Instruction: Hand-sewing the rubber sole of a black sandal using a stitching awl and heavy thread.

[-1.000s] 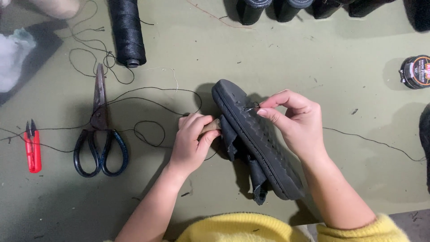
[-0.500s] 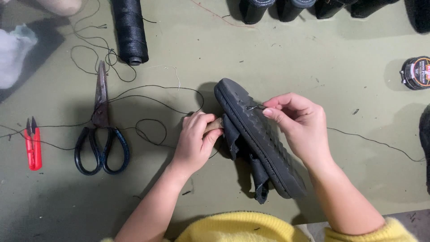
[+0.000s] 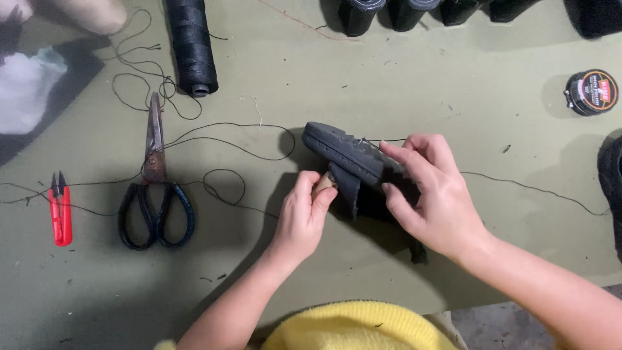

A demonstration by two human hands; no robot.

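A dark grey shoe sole with straps (image 3: 346, 155) is held up on its edge above the green table (image 3: 402, 84). My left hand (image 3: 303, 217) grips a small wooden-handled tool pressed against the sole's underside near the strap. My right hand (image 3: 433, 194) holds the sole from the right, thumb and forefinger pinching at its top edge where a black thread (image 3: 518, 186) runs out to the right across the table. Part of the strap and the sole's rear are hidden under my right hand.
Large black-handled scissors (image 3: 155, 188) and red thread snips (image 3: 61, 210) lie to the left among loops of black thread. A black thread spool (image 3: 192, 45) lies at top left, dark cylinders (image 3: 389, 13) at the top edge, a round polish tin (image 3: 591, 92) at right.
My right hand has slid a little along the sole's top edge, and the sole has tilted flatter and shifted slightly. My left hand stays pressed under it.
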